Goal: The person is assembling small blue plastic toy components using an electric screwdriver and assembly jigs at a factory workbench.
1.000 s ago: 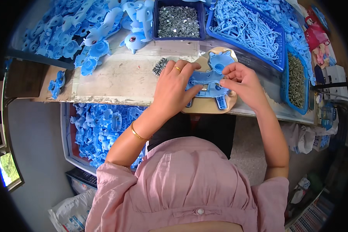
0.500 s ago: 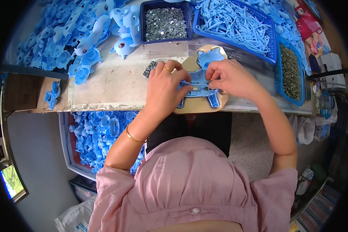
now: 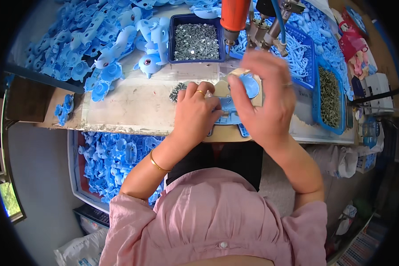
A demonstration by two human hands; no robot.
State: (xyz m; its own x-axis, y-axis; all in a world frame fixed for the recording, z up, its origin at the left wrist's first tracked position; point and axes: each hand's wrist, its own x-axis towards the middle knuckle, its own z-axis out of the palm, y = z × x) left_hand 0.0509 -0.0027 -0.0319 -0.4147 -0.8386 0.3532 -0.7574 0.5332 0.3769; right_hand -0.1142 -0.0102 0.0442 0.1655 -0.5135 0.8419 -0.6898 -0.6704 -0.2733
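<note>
A light-blue plastic toy shell (image 3: pixel 228 103) lies hollow side up in a tan holder (image 3: pixel 228 134) at the table's front edge. My left hand (image 3: pixel 193 108) is closed at the shell's left side, thumb and fingertips pressed on it. My right hand (image 3: pixel 270 97) is raised over the shell's right part, blurred by motion, thumb spread from the fingers and nothing visible in it. It hides part of the shell. Just above that hand hangs an orange power screwdriver (image 3: pixel 233 17), bit pointing down, beside a metal fitting (image 3: pixel 266 33). A small pile of screws (image 3: pixel 177 92) sits by my left fingers.
A dark blue tray (image 3: pixel 171 41) of small metal pieces stands behind the shell. Blue toy parts (image 3: pixel 77 42) heap up at the left. On the right are a blue basket (image 3: pixel 313 52) of light-blue rods and a blue tray (image 3: pixel 331 130) of screws. A bin (image 3: pixel 72 166) of parts sits below.
My right hand has let go of the shell and risen. The orange screwdriver and metal fitting have come into view above. My left hand stays at the shell.
</note>
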